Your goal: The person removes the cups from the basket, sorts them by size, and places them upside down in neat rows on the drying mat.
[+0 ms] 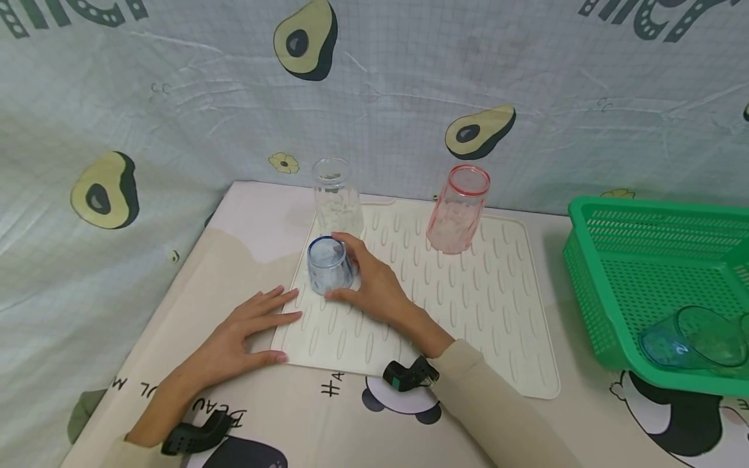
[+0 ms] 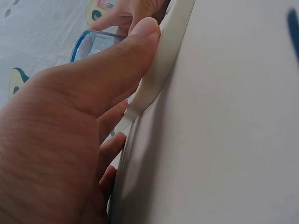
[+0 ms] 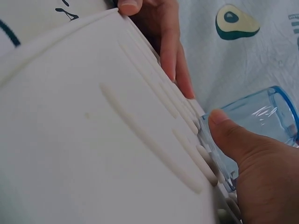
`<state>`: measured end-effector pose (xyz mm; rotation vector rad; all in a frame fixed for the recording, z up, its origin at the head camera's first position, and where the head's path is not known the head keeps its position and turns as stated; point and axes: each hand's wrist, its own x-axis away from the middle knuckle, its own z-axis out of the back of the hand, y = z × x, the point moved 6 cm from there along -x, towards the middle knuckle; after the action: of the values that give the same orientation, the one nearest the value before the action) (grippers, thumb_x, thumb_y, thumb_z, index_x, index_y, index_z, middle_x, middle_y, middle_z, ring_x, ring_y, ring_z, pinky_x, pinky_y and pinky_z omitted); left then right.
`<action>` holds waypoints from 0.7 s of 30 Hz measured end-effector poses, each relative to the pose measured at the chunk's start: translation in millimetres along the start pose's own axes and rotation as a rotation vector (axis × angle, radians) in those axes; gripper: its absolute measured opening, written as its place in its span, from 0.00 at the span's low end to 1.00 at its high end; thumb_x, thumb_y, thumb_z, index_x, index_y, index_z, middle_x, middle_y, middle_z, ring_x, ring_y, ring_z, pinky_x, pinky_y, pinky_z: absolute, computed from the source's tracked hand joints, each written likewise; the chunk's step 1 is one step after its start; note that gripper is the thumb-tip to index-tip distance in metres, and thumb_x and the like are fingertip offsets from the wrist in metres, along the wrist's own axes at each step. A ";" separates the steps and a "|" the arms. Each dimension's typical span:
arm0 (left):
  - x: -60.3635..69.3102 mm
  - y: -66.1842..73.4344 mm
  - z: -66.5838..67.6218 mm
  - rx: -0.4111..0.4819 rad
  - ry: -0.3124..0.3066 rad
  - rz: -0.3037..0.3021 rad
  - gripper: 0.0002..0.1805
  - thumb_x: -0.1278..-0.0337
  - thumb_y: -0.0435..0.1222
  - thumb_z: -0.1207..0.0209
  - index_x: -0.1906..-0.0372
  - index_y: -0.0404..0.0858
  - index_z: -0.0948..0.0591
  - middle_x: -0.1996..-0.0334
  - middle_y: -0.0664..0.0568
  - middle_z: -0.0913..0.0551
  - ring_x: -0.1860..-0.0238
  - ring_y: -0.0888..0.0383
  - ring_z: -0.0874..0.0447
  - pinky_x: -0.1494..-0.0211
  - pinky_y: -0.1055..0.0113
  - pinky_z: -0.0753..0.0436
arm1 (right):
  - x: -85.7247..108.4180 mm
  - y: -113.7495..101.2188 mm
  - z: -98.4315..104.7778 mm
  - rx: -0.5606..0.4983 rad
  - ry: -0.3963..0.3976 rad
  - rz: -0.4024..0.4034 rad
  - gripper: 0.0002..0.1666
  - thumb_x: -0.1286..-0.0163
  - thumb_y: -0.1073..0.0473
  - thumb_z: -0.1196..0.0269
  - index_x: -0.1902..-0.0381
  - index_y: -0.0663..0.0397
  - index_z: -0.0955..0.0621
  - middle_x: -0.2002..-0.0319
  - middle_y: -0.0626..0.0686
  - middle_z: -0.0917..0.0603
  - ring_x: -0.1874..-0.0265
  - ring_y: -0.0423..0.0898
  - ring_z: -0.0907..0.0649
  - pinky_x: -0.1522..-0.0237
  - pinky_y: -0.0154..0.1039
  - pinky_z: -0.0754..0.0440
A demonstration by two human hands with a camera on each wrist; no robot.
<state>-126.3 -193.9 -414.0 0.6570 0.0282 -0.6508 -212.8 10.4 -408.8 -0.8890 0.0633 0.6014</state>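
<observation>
My right hand [image 1: 377, 283] grips a small blue-tinted glass [image 1: 328, 263] near the left edge of a white ribbed drying mat [image 1: 404, 338]. Thumb and fingers curl round its right side. In the right wrist view the thumb presses the wall of the blue glass [image 3: 257, 114], low by the mat. My left hand [image 1: 242, 331] lies with fingers spread and relaxed at the mat's left edge, fingertips touching it, holding nothing. Just behind the blue glass stands a tall clear glass [image 1: 338, 201]. Farther right on the mat is a pink glass [image 1: 459, 211], narrower end up.
A green plastic basket [image 1: 591, 292] stands right of the mat, with a blue glass [image 1: 667, 341] and a greenish glass [image 1: 716, 338] lying inside. A patterned cloth [image 1: 398, 84] hangs behind the table. Printed cloth [image 1: 345, 429] covers the tabletop.
</observation>
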 end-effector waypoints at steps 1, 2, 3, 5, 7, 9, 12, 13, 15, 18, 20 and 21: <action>0.0 0.1 0.3 0.000 0.002 -0.003 0.34 0.56 0.45 0.28 0.39 0.48 0.22 0.31 0.52 0.34 0.28 0.49 0.48 0.27 0.66 0.59 | -0.6 -0.2 -0.7 0.009 -0.003 -0.005 0.58 0.49 0.47 0.25 0.28 0.29 0.47 0.38 0.54 0.25 0.43 0.49 0.23 0.48 0.49 0.23; 0.1 0.1 0.5 0.000 0.003 -0.006 0.34 0.56 0.45 0.28 0.39 0.48 0.22 0.31 0.52 0.34 0.28 0.49 0.48 0.27 0.66 0.59 | -1.3 -0.6 -1.4 0.022 -0.006 -0.008 0.57 0.49 0.46 0.25 0.28 0.29 0.47 0.38 0.54 0.25 0.43 0.50 0.23 0.49 0.50 0.23; 0.1 0.1 0.7 0.001 0.004 -0.010 0.34 0.56 0.45 0.28 0.39 0.48 0.22 0.31 0.51 0.34 0.28 0.49 0.47 0.27 0.66 0.59 | -1.8 -0.8 -2.3 0.036 -0.010 -0.013 0.58 0.49 0.45 0.25 0.28 0.29 0.47 0.38 0.54 0.26 0.43 0.50 0.23 0.50 0.50 0.22; 0.2 -0.2 0.9 0.002 0.004 -0.012 0.34 0.56 0.45 0.28 0.39 0.48 0.22 0.31 0.51 0.34 0.28 0.49 0.47 0.27 0.66 0.59 | -2.9 -1.6 -3.7 0.064 -0.015 -0.019 0.58 0.48 0.44 0.26 0.28 0.28 0.48 0.37 0.54 0.26 0.44 0.51 0.22 0.53 0.51 0.21; 0.3 -0.5 1.0 0.004 0.002 -0.014 0.34 0.56 0.45 0.28 0.38 0.48 0.22 0.31 0.51 0.34 0.28 0.49 0.47 0.27 0.67 0.59 | -3.8 -2.5 -4.6 0.085 -0.014 -0.019 0.58 0.48 0.43 0.26 0.28 0.29 0.48 0.37 0.54 0.27 0.45 0.51 0.22 0.55 0.51 0.20; 0.1 -0.5 1.2 0.007 0.001 -0.016 0.34 0.55 0.45 0.28 0.38 0.48 0.22 0.31 0.51 0.35 0.28 0.49 0.48 0.27 0.67 0.59 | -4.4 -3.3 -5.0 0.101 -0.012 -0.014 0.58 0.49 0.43 0.26 0.28 0.29 0.49 0.36 0.53 0.27 0.46 0.51 0.21 0.57 0.51 0.20; -0.4 -0.5 1.5 0.010 0.002 -0.021 0.34 0.55 0.45 0.28 0.38 0.48 0.23 0.31 0.51 0.35 0.28 0.50 0.48 0.27 0.67 0.59 | -5.5 -4.0 -5.2 0.118 -0.005 -0.005 0.58 0.49 0.42 0.26 0.28 0.30 0.49 0.36 0.53 0.28 0.47 0.51 0.21 0.58 0.50 0.19; -0.6 -0.4 1.6 0.012 0.003 -0.022 0.34 0.55 0.45 0.28 0.38 0.48 0.23 0.31 0.51 0.35 0.28 0.50 0.48 0.27 0.67 0.59 | -5.8 -4.2 -5.1 0.122 -0.004 -0.004 0.58 0.49 0.42 0.26 0.28 0.29 0.49 0.36 0.53 0.28 0.47 0.51 0.21 0.58 0.49 0.19; -0.9 -0.2 1.5 0.015 0.004 -0.026 0.34 0.56 0.44 0.28 0.38 0.47 0.22 0.31 0.51 0.35 0.28 0.49 0.48 0.27 0.67 0.59 | -6.2 -4.8 -5.1 0.132 -0.003 -0.005 0.58 0.49 0.42 0.26 0.28 0.29 0.49 0.36 0.52 0.28 0.48 0.51 0.20 0.59 0.49 0.19; -1.0 0.6 1.2 0.019 0.005 -0.030 0.34 0.56 0.44 0.28 0.38 0.47 0.22 0.31 0.51 0.35 0.28 0.48 0.47 0.27 0.67 0.58 | -6.8 -5.3 -5.5 0.147 0.001 -0.008 0.58 0.50 0.42 0.26 0.28 0.29 0.49 0.37 0.52 0.26 0.49 0.50 0.20 0.60 0.48 0.19; -1.0 1.0 1.0 0.020 0.006 -0.030 0.34 0.56 0.43 0.28 0.38 0.47 0.22 0.31 0.51 0.35 0.28 0.48 0.47 0.27 0.67 0.58 | -7.3 -5.8 -6.4 0.159 0.004 -0.007 0.58 0.50 0.41 0.26 0.29 0.29 0.48 0.38 0.52 0.25 0.50 0.50 0.19 0.61 0.47 0.19; -0.9 1.2 1.0 0.020 0.006 -0.028 0.34 0.56 0.43 0.28 0.38 0.47 0.22 0.31 0.51 0.35 0.28 0.48 0.47 0.27 0.67 0.58 | -7.6 -5.9 -6.9 0.166 0.005 -0.007 0.58 0.50 0.41 0.26 0.29 0.29 0.48 0.39 0.52 0.24 0.50 0.50 0.19 0.61 0.47 0.19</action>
<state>-126.5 -193.3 -412.3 0.6783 0.0363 -0.6767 -214.9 -1.1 -406.8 -0.7298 0.1127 0.5793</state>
